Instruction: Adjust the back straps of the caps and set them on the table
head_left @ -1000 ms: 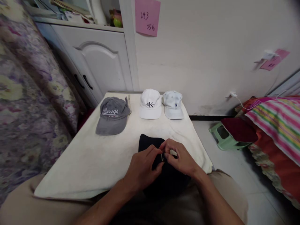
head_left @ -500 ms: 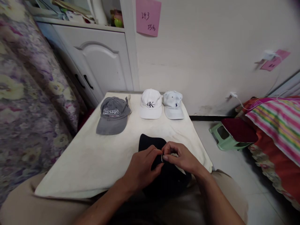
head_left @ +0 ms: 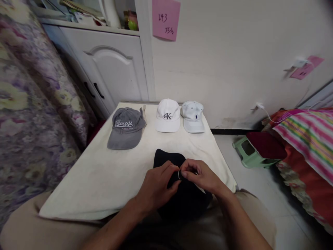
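A black cap (head_left: 166, 159) lies at the near edge of the cloth-covered table (head_left: 104, 177), its brim pointing away from me. My left hand (head_left: 156, 187) and my right hand (head_left: 200, 175) meet over the cap's back. Both pinch its strap at a small metal buckle (head_left: 179, 175), fingers closed. The strap itself is mostly hidden under my fingers. Further back lie a grey cap (head_left: 126, 126) with white lettering, a white cap (head_left: 168, 115) with a black logo, and a pale blue cap (head_left: 193, 116).
A white cabinet (head_left: 111, 69) stands behind the table on the left, with a floral curtain (head_left: 31, 97) at the far left. A green stool (head_left: 249, 152) with a dark red cushion sits on the floor to the right, beside a striped bed cover (head_left: 309, 135).
My right hand has drawn in slightly and closed tighter on the buckle. The black cap and the other caps have stayed put.
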The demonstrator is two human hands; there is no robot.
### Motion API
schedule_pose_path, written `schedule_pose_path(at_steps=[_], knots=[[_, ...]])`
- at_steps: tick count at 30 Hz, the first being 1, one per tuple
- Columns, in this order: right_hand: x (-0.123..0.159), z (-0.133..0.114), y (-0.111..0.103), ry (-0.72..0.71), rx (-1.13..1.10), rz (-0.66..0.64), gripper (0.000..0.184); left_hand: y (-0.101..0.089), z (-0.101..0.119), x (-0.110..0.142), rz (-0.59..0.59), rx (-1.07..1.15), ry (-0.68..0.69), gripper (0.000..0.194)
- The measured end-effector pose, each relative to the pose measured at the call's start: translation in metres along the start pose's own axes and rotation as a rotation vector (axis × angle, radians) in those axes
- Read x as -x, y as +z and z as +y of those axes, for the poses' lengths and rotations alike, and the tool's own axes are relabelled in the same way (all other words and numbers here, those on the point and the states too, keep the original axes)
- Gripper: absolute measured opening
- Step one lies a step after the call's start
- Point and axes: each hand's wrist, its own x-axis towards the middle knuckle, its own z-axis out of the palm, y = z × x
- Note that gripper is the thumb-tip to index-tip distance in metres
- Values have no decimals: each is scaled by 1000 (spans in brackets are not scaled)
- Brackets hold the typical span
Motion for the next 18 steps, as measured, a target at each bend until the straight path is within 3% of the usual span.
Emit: schedule_pose_path(at_steps=[4,12,18], knots=[[0,0,0,9,40,6,5,2,-1,1,-12,-12,28,24],[-1,2,-1,23,-164,-2,16,-3,2,-1,-29,87,-2,22],[0,7,-11,68,-236,-131,26,-15,0,0,-35,249,-50,22]])
